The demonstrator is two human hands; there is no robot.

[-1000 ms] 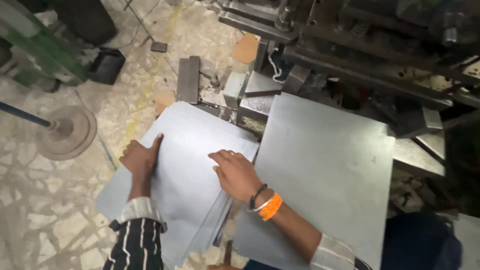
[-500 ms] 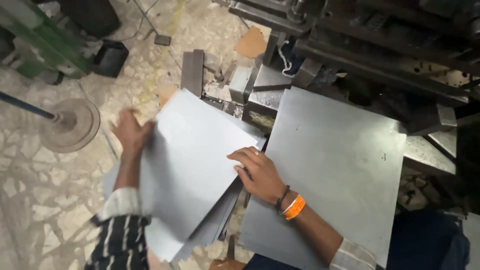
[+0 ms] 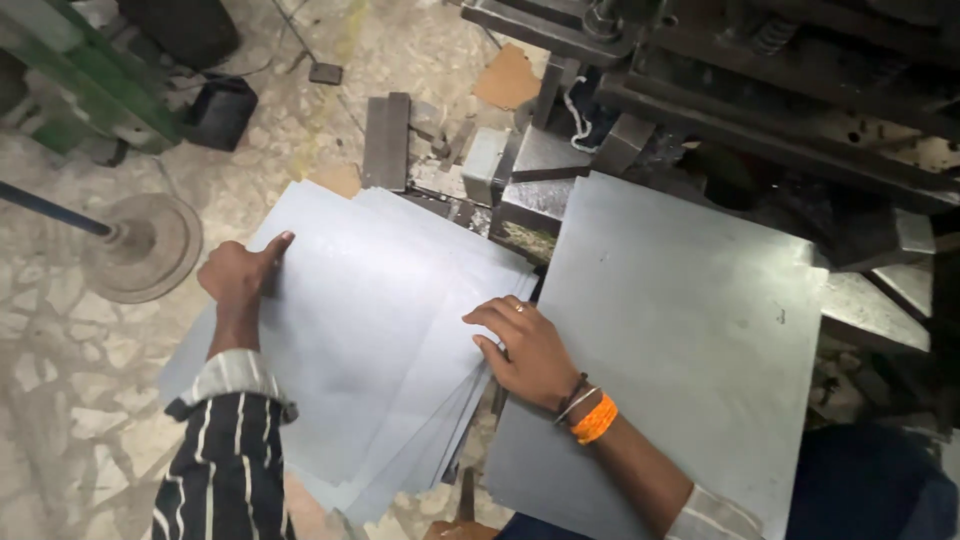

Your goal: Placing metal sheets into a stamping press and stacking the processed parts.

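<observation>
Right of the right hand (image 3: pixel 530 350), a large grey metal sheet (image 3: pixel 680 340) lies flat beneath the dark press machine (image 3: pixel 760 90). The stack of grey sheets (image 3: pixel 370 340) spreads between both hands: the left hand (image 3: pixel 238 275) grips its far left edge, while the right hand's open fingers press its right edge.

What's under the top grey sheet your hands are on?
More grey sheets, fanned at the lower right edge under the top sheet. Left hand and right hand rest on it. What supports the stack is covered.
</observation>
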